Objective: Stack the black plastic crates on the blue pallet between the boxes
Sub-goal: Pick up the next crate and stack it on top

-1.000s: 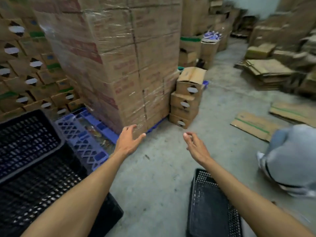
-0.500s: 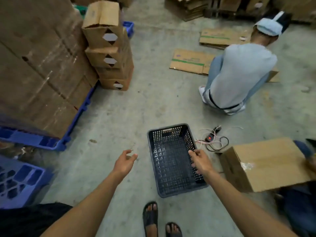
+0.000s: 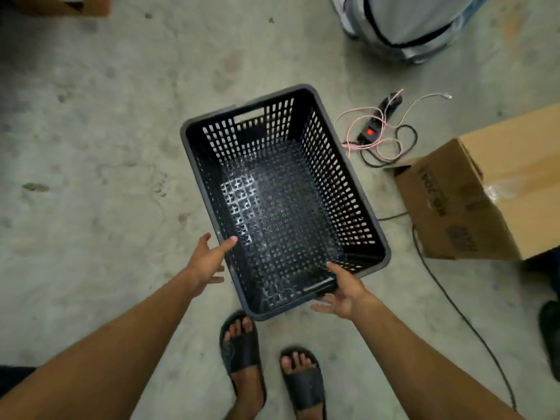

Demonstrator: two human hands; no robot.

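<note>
Black perforated plastic crate (image 3: 281,195) sits empty on the concrete floor (image 3: 91,147), centre frame, probably light and stiff. Left hand (image 3: 206,262), fingers spread, touches its seven o'clock rim; right hand (image 3: 342,289), open, cups the five o'clock corner. Handle slots suit lifting.
</note>
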